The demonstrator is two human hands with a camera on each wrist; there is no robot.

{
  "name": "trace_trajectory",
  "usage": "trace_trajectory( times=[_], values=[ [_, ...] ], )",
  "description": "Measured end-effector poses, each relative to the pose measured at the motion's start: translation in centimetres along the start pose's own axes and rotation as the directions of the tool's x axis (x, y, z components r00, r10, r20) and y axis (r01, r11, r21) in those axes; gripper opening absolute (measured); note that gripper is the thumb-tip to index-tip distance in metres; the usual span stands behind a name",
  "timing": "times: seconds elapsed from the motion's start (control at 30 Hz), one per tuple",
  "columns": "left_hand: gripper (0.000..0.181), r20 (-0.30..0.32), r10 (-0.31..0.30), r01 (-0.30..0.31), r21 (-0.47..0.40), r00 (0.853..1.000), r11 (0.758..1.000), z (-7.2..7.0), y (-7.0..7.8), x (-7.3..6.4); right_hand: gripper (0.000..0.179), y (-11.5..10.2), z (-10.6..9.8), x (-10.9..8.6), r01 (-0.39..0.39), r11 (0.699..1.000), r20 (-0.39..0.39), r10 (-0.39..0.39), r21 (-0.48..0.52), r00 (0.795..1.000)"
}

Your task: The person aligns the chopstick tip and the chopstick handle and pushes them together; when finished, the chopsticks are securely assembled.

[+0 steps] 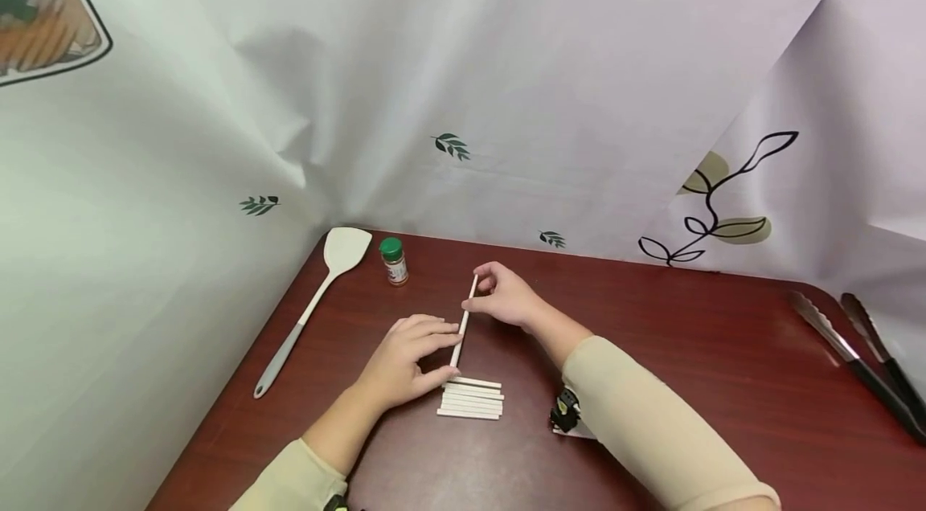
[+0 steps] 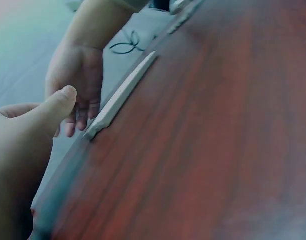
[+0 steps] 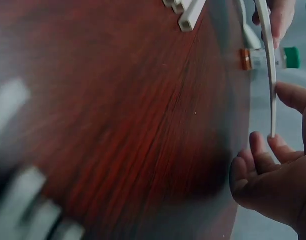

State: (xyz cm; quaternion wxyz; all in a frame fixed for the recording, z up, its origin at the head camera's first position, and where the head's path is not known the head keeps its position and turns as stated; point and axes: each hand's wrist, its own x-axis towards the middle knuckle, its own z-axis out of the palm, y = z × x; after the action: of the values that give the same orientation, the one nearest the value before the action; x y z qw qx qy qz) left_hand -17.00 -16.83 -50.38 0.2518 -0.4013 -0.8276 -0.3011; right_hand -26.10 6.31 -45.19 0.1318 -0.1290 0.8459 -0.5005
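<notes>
So there's a person at a dark reddish-brown wooden table (image 1: 651, 318) with both bare hands on one long, thin white stick (image 1: 466, 316), which sits mid-table and runs at a slant away from them. The right hand (image 1: 510, 298) has the far half, thumb against the side and a fingertip up at the end, so basically a light pinch with a small gap between the digits. The left hand (image 1: 405, 354) is on the nearer half, fingers pretty much straight and spread, fingertips just touching the stick rather than wrapped around it. Can't tell if the stick touches the wood or is a bit off it. Just below its near end, a bunch of shorter white sticks (image 1: 470, 402) lie side by side in a neat row. Over to the left is a white spatula (image 1: 317, 298) with a grey handle, and next to its head a green-capped spice jar (image 1: 394, 263) standing upright. Black-handled metal tongs (image 1: 828, 333) lie way off on the right. Behind everything hangs a white leaf-print sheet (image 1: 579, 93).
</notes>
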Motion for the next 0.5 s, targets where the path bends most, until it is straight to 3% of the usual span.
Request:
trace_trajectory(
  times=[0.1,0.23,0.5],
  values=[
    [0.046,0.024,-0.043,0.043,-0.01,0.999,0.999,-0.1,-0.6,-0.3,0.064,-0.2,0.5,0.9,-0.016,0.987,-0.006,0.015,-0.161,1.0],
    [0.047,0.041,-0.06,0.059,0.015,0.997,0.998,0.0,-0.9,-0.5,0.067,-0.6,1.2,1.8,-0.016,0.937,-0.001,0.017,-0.348,1.0],
    [0.043,0.081,-0.108,0.107,0.021,0.991,0.994,0.1,-0.9,-0.8,0.066,-0.5,2.0,2.5,0.0,0.862,0.006,0.003,-0.506,1.0]
  ],
)
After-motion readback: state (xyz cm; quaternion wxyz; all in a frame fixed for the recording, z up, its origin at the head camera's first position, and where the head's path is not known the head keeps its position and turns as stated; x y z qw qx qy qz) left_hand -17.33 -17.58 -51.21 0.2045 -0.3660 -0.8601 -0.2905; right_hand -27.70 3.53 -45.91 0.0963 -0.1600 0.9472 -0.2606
